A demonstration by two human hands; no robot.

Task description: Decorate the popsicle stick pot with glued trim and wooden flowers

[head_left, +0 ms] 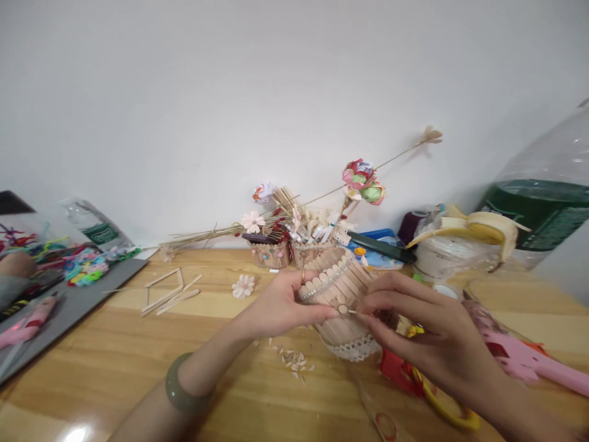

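A craft-stick pot [340, 279] is tilted above the table, with a glittery band near its rim and white lace at its base. My left hand [280, 304] grips it from the left, thumb pressed on the side wall. On that wall sits a small round wooden disc [343, 309] with petal-like pieces about it. My right hand [414, 313] is closed in a pinch beside the disc, fingertips on a small pale sliver [352, 312]. Its other fingers rest near the pot's right side. Loose pale chips [294, 361] lie on the table below.
Yellow-handled scissors [446, 405] and a pink glue gun [519, 362] lie at right. Behind stand decorated containers [269, 253] with craft flowers; a banana peel [488, 230] and large bottle [538, 202] are back right. Craft sticks [170, 294] lie left, near another person's hand [18, 265].
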